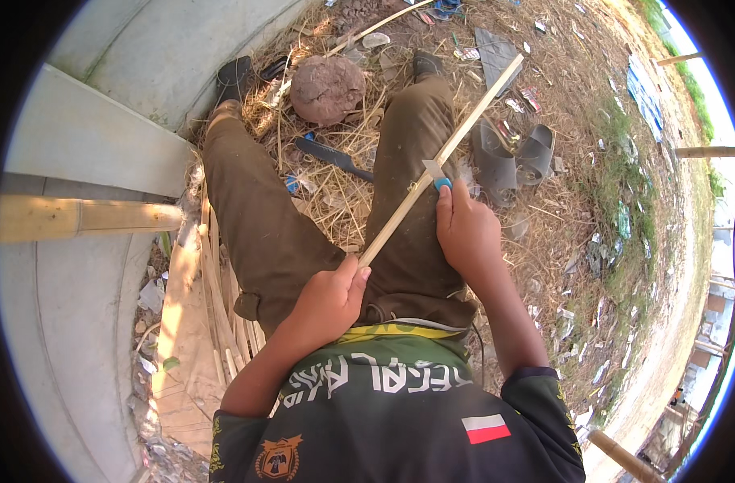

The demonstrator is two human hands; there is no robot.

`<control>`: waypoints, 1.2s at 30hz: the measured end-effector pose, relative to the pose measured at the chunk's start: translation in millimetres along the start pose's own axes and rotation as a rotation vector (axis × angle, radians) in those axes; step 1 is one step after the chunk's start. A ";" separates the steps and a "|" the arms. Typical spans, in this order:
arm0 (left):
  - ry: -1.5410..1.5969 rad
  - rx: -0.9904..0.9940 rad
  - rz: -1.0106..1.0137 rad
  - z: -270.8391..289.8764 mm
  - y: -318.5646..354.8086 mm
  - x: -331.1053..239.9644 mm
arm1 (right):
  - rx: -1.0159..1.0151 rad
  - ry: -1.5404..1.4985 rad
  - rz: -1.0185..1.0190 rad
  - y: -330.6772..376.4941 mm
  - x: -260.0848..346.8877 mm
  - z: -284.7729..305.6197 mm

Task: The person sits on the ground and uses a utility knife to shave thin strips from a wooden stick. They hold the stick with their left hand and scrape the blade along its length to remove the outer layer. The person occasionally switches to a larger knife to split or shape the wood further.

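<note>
A long pale strip of bamboo or wood (470, 121) slants across my thighs, running from my lap up to the far right. My left hand (332, 296) is closed round its near end, thumb on top. In my right hand (469, 229) is a small cutter knife (442, 183) with a blue handle, mostly hidden by the fingers. Its short flat blade (434, 168) lies against the strip about midway along. A small curled shaving (414, 186) sits on the strip just below the blade.
Between my legs lies a dark long-bladed tool (335, 154), with a round reddish-brown block (328, 90) beyond it. Grey sandals (496, 161) sit right of my knee. Several cut strips (214, 298) lie at left beside a concrete wall (77, 322) and a bamboo pole (85, 218).
</note>
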State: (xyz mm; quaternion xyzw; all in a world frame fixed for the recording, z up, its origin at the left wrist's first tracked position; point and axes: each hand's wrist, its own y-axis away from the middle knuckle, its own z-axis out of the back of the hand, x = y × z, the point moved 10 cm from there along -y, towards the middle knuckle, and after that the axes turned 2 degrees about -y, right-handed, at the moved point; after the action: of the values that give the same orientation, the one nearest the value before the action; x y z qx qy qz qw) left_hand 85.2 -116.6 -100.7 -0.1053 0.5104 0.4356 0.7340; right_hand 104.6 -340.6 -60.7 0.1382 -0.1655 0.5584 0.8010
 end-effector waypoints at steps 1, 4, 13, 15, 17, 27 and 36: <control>-0.003 0.000 0.005 -0.6 1.1 0.4 | 0.006 0.016 -0.004 -0.3 0.3 -0.5; 0.000 -0.020 -0.009 1.5 1.4 -3.3 | 0.023 0.002 0.012 -1.2 -0.6 0.4; -0.098 -0.021 -0.012 -1.7 4.7 -1.0 | 0.069 -0.038 0.103 1.8 0.6 0.9; -0.089 -0.016 -0.024 -0.5 3.0 -3.6 | 0.096 -0.033 0.123 5.9 5.2 0.2; -0.099 -0.016 -0.029 -0.2 4.0 -4.9 | 0.093 -0.083 0.118 9.9 8.0 -0.1; -0.150 -0.060 -0.051 -2.6 7.2 -7.6 | -0.051 -0.122 0.012 3.5 -12.6 2.7; -0.192 -0.041 -0.018 -6.4 9.7 -3.9 | 0.001 -0.106 0.031 9.9 -15.1 -2.5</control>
State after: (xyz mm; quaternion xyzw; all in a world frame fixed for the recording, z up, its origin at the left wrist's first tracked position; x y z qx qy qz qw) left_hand 73.3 -116.7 -97.5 -0.0824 0.4277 0.4473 0.7811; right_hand 90.7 -349.0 -69.0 0.1655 -0.2095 0.5627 0.7824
